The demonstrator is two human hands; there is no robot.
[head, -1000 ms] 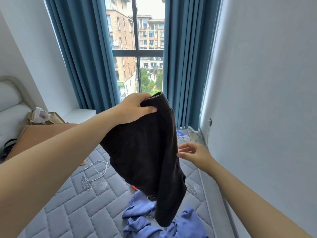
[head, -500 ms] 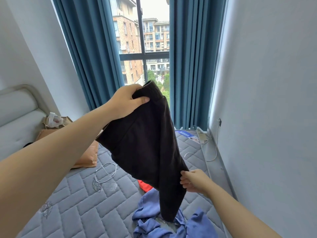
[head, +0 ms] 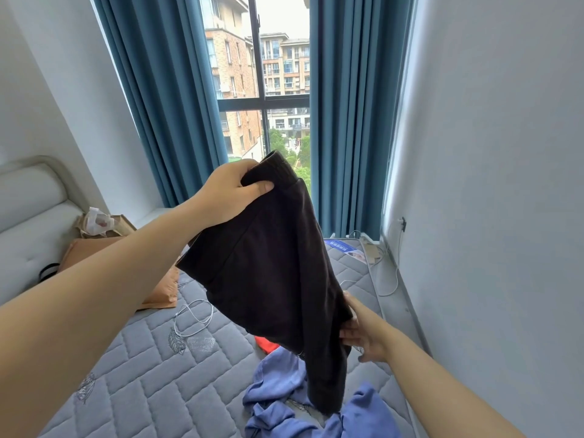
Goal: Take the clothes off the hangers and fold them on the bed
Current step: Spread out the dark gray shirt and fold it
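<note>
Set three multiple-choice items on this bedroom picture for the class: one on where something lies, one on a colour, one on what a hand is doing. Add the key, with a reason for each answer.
1. Where does the blue clothing lie?
A. On the mattress, below the dark garment
B. On the floor
C. Over the headboard

2. What colour are the curtains?
A. Red
B. Teal blue
C. Yellow

3. What is the left hand doing?
A. Lying flat on the mattress
B. Hanging empty
C. Gripping the dark garment's top edge

Key:
1 A: the blue heap sits on the quilted grey surface under the hanging dark cloth.
2 B: both drapes are teal blue.
3 C: its thumb and fingers curl round the raised top edge.
</note>
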